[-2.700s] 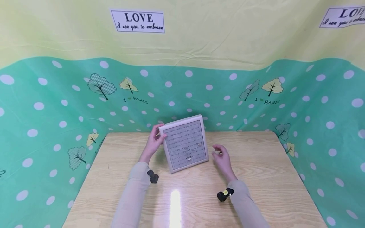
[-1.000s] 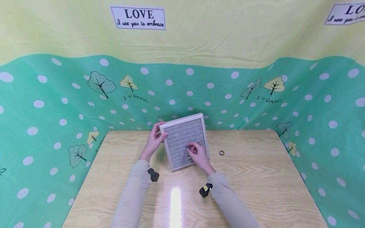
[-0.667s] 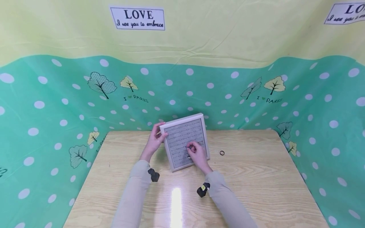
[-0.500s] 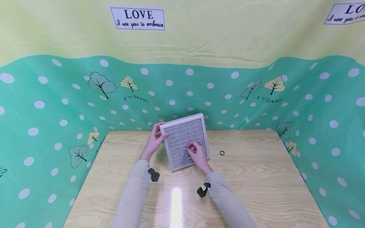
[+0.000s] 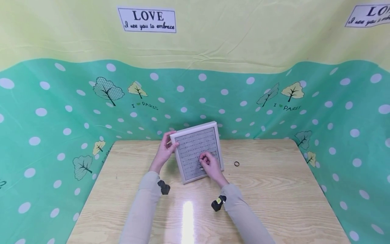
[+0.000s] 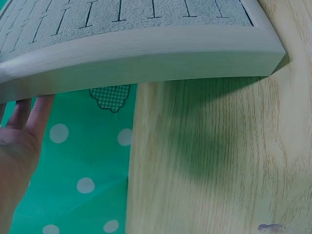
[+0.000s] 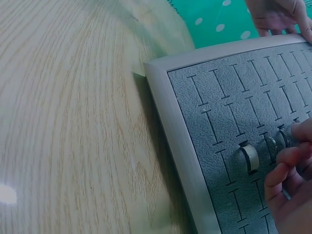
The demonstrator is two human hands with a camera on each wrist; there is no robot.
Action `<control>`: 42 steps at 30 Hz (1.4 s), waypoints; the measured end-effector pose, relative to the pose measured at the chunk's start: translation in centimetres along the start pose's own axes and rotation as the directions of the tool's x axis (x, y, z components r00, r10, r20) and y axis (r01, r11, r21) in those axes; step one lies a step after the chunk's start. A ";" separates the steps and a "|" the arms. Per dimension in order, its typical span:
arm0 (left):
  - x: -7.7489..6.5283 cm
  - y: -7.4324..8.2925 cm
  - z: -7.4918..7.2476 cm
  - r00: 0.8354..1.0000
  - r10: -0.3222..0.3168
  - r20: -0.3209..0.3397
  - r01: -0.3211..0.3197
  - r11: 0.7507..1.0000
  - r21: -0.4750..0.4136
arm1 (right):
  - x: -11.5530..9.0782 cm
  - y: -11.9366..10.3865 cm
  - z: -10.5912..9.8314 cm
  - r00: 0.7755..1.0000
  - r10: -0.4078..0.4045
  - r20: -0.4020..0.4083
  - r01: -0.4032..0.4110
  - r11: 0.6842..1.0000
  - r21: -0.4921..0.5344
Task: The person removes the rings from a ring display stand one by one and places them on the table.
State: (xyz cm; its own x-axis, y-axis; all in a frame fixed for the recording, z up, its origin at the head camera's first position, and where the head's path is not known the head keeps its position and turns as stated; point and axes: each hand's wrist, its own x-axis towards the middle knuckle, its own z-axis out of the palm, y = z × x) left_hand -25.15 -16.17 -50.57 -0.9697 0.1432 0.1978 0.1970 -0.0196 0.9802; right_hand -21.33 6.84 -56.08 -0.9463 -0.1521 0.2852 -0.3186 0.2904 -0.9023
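A ring display tray, a pale frame around grey slotted foam, leans tilted near the back of the table. At its upper left side my left hand grips the frame, thumb on the front and fingers behind. My right hand is at the lower middle of the foam, thumb and fingertips pinching a dark ring at a slot; the fingers partly cover it. Beside it sit a thin ring and a wide pale band ring in their slots. A dark ring lies on the table, right of the tray.
The wooden table has a bright light reflection at its front middle. Behind it and at both sides hangs a green cloth with white dots and printed trees. The tray's foot rests on the table.
My right hand has let go of the dark ring on the table and moved left onto the foam. During the last second it stays nearly still there. My left hand keeps its grip.
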 end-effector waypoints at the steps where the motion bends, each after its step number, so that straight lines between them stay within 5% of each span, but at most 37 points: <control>1: 0.0 0.0 0.0 1.000 0.002 0.000 -0.002 1.000 -0.003 | 0.0 0.0 0.0 1.000 0.003 0.005 -0.003 1.000 -0.004; 10: -0.9 2.7 0.3 0.999 -0.041 0.016 0.041 0.999 -0.006 | -0.2 -0.1 -0.2 0.996 0.057 0.065 -0.061 0.997 0.054; 20: -1.1 2.7 0.4 0.999 -0.033 0.014 0.032 0.999 0.010 | -1.4 -3.1 -1.3 0.999 0.011 0.049 -0.018 0.990 0.143; 25: -1.0 2.6 0.5 0.999 -0.038 0.022 0.038 0.999 -0.006 | -2.4 -3.9 -2.5 0.995 0.096 0.020 -0.098 0.985 0.140; 36: -0.7 2.5 0.6 0.999 -0.043 0.020 0.043 0.999 -0.011 | -4.1 -1.1 -4.0 0.991 0.115 -0.072 -0.107 0.989 0.105; 42: -0.6 2.5 0.6 0.999 -0.041 0.020 0.041 0.999 -0.011 | -4.7 3.1 -4.2 0.975 0.199 -0.100 -0.190 0.978 0.091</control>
State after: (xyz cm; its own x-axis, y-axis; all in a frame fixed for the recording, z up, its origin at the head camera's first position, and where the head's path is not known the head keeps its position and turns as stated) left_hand -24.03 -15.73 -48.22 -0.9739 0.1639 0.1571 0.1551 -0.0245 0.9876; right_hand -18.13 12.41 -58.91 -0.9914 0.0037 0.1310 -0.1267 0.2266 -0.9657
